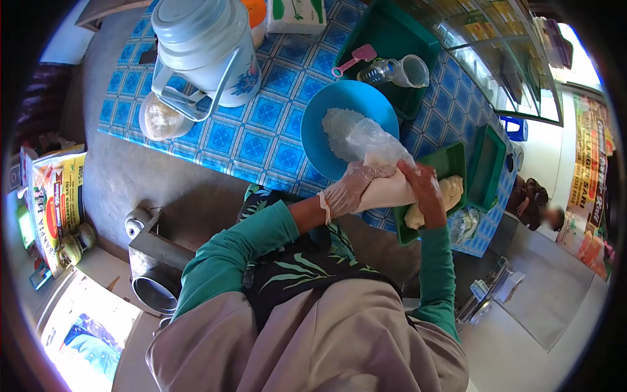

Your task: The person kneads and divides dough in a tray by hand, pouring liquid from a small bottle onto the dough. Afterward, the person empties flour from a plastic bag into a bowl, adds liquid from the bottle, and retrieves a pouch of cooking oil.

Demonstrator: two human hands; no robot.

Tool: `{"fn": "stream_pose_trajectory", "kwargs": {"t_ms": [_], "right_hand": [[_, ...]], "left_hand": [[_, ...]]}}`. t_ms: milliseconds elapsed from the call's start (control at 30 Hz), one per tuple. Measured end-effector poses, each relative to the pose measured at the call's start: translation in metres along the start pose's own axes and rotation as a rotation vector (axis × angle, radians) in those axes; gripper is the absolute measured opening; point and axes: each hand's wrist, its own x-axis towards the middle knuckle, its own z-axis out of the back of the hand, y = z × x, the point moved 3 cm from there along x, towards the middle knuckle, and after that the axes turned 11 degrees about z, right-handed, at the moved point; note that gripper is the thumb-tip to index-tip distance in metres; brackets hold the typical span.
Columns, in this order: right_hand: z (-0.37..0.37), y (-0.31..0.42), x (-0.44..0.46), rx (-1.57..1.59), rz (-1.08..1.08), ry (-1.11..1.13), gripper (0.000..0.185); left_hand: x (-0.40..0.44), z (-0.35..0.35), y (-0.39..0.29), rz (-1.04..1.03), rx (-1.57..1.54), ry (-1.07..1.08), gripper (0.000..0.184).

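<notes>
A plastic bag of white powder (386, 191) lies tilted between my hands, its loose clear end over a blue basin (315, 140). White powder (337, 125) is heaped in the basin. My left hand (353, 187), in a thin clear glove, is closed around the bag's left side near its neck. On the other side, my right hand (426, 191), which looks ungloved, grips the bag with its fingers wrapped round it. Beneath my right hand is a green tray (406, 230) holding pale dough (450, 192), partly hidden by my wrist.
A large light-blue jug (206, 59) and a tub of pale contents (159, 119) stand at the table's left. Behind the basin, a dark green tray (418, 39) holds a pink scoop (356, 59) and a clear cup (413, 70). A glass cabinet (516, 65) borders the right; a person (529, 199) is beyond.
</notes>
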Motion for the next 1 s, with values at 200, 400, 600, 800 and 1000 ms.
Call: {"fn": "stream_pose_trajectory", "kwargs": {"t_ms": [200, 400, 600, 800, 1000], "right_hand": [[-0.006, 0.004, -0.009, 0.331, 0.065, 0.036, 0.032], [-0.008, 0.009, -0.006, 0.337, 0.090, 0.031, 0.027], [-0.003, 0.010, -0.005, 0.198, 0.076, 0.057, 0.027], [-0.001, -0.010, -0.009, 0.172, 0.009, 0.052, 0.028], [0.001, -0.052, -0.044, 0.269, 0.122, -0.083, 0.029]], "left_hand": [[0.005, -0.007, 0.001, -0.037, -0.325, 0.251, 0.045], [0.003, -0.008, 0.004, -0.097, -0.279, 0.392, 0.058], [0.004, -0.004, 0.012, -0.154, -0.222, 0.262, 0.058], [0.019, -0.006, 0.025, 0.055, -0.407, 0.394, 0.055], [0.004, -0.004, 0.019, -0.137, 0.726, 0.126, 0.033]]}}
